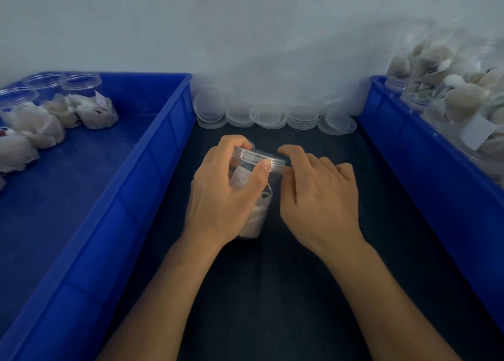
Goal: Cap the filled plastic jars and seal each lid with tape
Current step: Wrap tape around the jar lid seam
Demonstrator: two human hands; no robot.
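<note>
A clear plastic jar [260, 210] filled with pale sachets stands on the dark table between two blue bins. A clear lid [259, 159] sits on its mouth. My left hand [223, 194] grips the jar, fingers behind the lid and thumb pressed on the lid's front rim. My right hand [319, 194] is beside the jar on its right, fingers loosely bent, index fingertip near the lid's right edge; whether it touches is unclear. No tape can be made out.
Stacks of spare clear lids [270, 115] line the wall behind the jar. The left blue bin [163, 131] holds several lidless filled jars [32, 120] lying down. The right blue bin [409, 142] holds more filled jars [461, 93].
</note>
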